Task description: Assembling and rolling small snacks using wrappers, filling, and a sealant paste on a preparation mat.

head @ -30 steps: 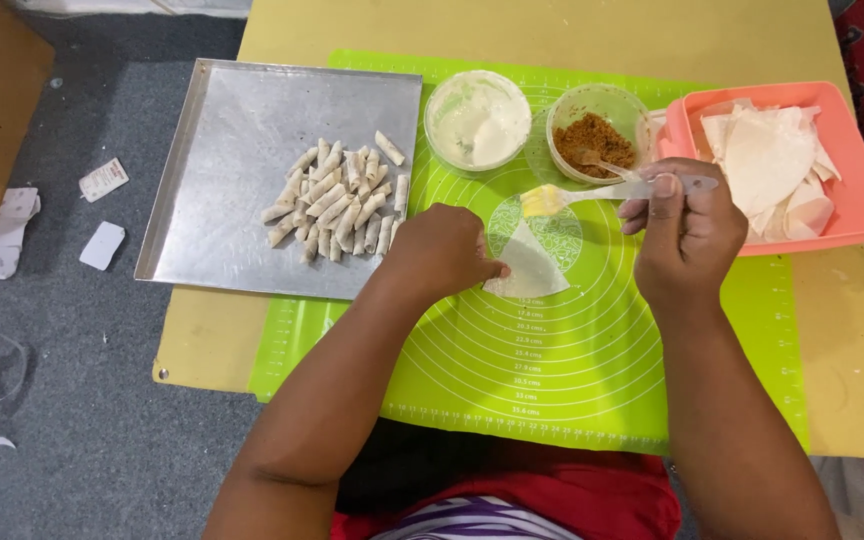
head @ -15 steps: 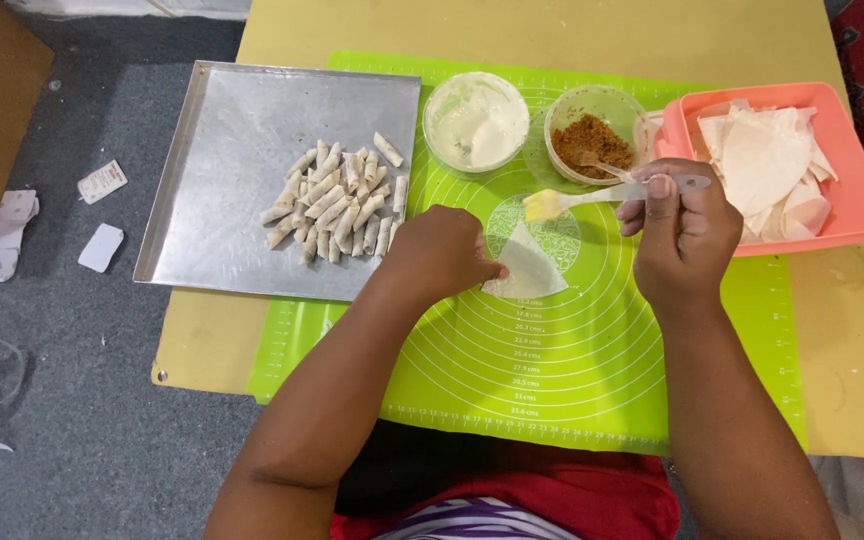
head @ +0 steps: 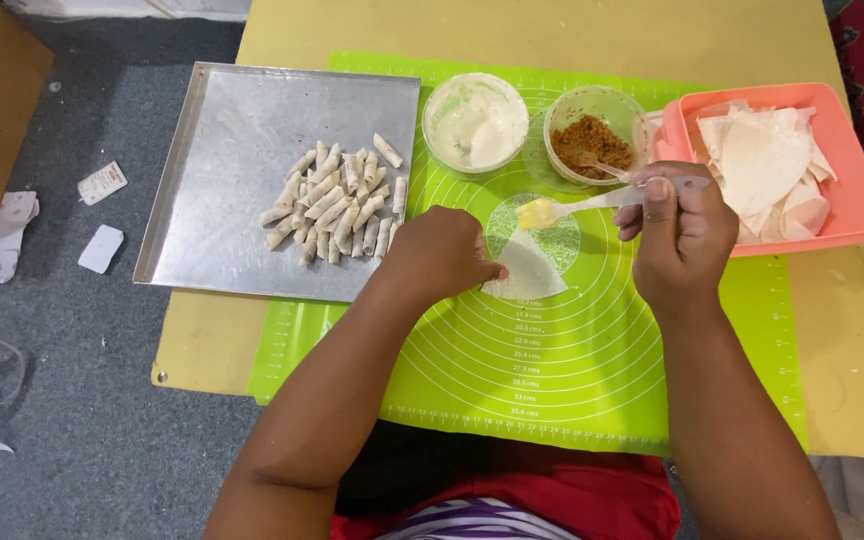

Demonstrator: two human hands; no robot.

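Note:
My left hand [head: 442, 255] presses down on the left edge of a white triangular wrapper [head: 529, 270] lying on the green silicone mat [head: 552, 360]. My right hand [head: 680, 235] holds a clear plastic spoon [head: 592, 203] by its handle, its bowl hovering just above the wrapper's top corner. Behind the spoon stands a clear bowl of brown filling [head: 592, 138] with another small utensil in it. A bowl of white paste [head: 475, 122] sits to its left.
A steel tray [head: 222, 170] at the left holds several rolled white pieces [head: 337, 200]. A pink tray [head: 857, 190] at the right holds a stack of cut wrappers [head: 764, 165]. The yellow table [head: 852, 360] ends above grey floor with paper scraps [head: 102, 183].
The spoon's bowl has come down a little toward the wrapper's top corner. My left hand stays on the wrapper.

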